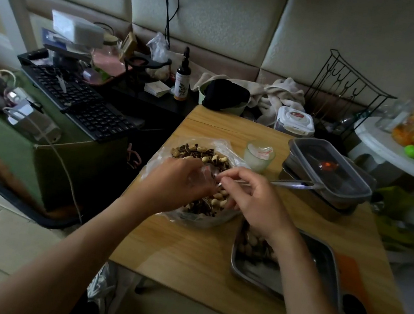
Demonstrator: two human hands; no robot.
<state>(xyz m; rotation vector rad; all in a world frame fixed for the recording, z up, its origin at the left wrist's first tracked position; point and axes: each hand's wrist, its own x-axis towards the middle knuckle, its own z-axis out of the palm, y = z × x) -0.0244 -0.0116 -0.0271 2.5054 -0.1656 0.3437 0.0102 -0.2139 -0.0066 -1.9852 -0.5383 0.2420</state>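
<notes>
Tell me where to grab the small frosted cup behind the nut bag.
Wrap the grip round the cup's side wall near the rim, probably from above: it stands upright, the nut bag crowds its left and the lidded container its right.

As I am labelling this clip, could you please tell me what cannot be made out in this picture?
Head view, left hand: whether it pinches the clear plastic bag of nuts and seeds; its fingertips are blurred.
Head view, thin silver metal tool in the right hand: its tip, hidden by the fingers.
Head view, rectangular steel tray: part of its contents, covered by the right forearm.
</notes>
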